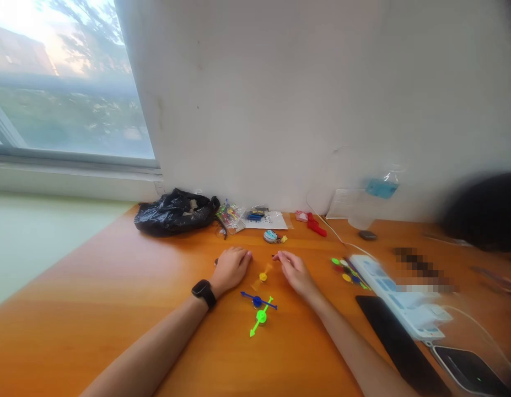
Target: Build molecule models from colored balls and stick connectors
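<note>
My left hand (pixel 232 268) rests palm down on the wooden table, its fingers foreshortened and pointing away, the thumb lying to the right. A small dark round thing (pixel 216 262) shows at its left edge, partly hidden. My right hand (pixel 295 273) is held opposite with curled fingers; a tiny dark tip shows at the fingertips. Between the hands stands a yellow arrow spinner (pixel 263 277), its arms smeared by motion. Nearer to me are a blue arrow spinner (pixel 257 301) and a bright green arrow spinner (pixel 261 316), both sharp, close together.
A black plastic bag (pixel 172 214), small packets (pixel 232 215) and a round tin (pixel 270 236) lie along the wall. On the right are several coloured spinner parts (pixel 347 277), a white power strip (pixel 393 292), a black strip (pixel 398 342) and a phone (pixel 470 369). A person's dark head (pixel 487 212) is at far right.
</note>
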Available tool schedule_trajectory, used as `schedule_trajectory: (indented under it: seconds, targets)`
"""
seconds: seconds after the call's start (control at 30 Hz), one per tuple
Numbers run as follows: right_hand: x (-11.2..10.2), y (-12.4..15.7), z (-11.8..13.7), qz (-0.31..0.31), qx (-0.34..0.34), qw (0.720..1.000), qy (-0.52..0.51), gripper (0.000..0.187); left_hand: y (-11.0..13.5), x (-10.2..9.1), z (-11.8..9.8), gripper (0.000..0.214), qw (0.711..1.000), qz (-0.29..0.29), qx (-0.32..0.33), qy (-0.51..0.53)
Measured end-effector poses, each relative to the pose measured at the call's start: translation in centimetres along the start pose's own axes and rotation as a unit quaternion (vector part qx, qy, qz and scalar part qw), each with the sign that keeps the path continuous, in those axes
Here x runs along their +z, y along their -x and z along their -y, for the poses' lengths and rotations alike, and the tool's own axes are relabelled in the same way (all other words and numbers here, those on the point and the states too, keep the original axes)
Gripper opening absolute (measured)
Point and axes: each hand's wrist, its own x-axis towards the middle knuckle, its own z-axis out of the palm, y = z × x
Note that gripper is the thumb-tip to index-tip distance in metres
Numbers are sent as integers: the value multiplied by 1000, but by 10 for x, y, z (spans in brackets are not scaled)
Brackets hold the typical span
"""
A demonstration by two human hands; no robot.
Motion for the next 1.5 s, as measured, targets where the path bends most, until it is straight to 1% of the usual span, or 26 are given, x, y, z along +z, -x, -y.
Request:
schedule_trajectory:
  seconds: [0.07, 0.13, 0.27, 0.4, 0.57, 0.67, 0.93, 1.1, 1.5]
  targets:
    - [-2, -2, 1, -30, -9, 1000, -1, 64, 0, -1, -1, 45, 1000, 0, 2, 1]
    - [-5, -3, 3, -44, -6, 999, -2, 61, 1, -3, -2, 45, 1000, 4, 7, 2]
    - [-8, -2, 8, -46, -1, 999, -8, 52, 2, -6, -3, 42, 1000, 12, 12, 3]
    - [-4, 1, 8, -11, 9, 1000, 2, 49, 2, -5, -3, 41, 1000, 12, 13, 0]
    - [2, 5, 7, 40, -15, 999, -2, 43, 1, -6, -3, 39, 1000, 14, 15, -2]
    - [4, 7, 7, 55, -15, 998, 6, 38, 1, -6, -4, 37, 1000, 17, 15, -1]
    - [6, 10, 4, 84, -33, 993, 79, 28, 2, -8, -6, 34, 1000, 20, 16, -1]
    - [6, 13, 10, 115, -58, 990, 51, 23, 2, -8, -6, 35, 1000, 20, 15, -2]
    - [6, 13, 5, 119, -56, 990, 45, 24, 2, -10, -7, 35, 1000, 27, 13, -1]
